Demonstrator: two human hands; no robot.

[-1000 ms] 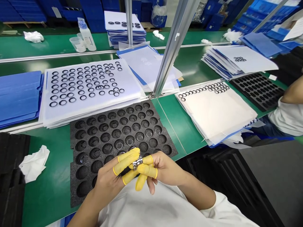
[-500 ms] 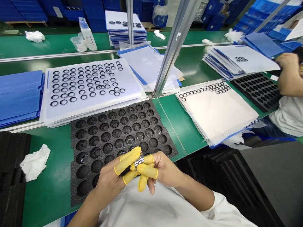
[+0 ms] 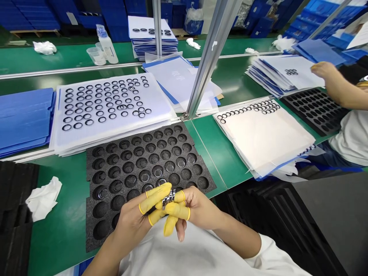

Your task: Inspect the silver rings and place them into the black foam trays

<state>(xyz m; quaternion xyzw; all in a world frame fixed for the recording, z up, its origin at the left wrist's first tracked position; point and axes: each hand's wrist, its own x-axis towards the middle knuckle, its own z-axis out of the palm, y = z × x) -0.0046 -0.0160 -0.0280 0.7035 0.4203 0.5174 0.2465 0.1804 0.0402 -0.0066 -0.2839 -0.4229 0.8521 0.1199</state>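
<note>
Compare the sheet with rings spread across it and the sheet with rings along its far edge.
The left sheet carries rings in rows over most of its surface; the right sheet has them only in a band along its far edge. The left sheet lies beside blue folders; the right sheet beside a black foam tray. Both are pale sheets bearing dark rings.

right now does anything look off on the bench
Yes, on the white sheet, a few dark-rimmed rings near its middle overlap one another, which looks odd because most of the other rings there sit apart in loose rows.
</note>
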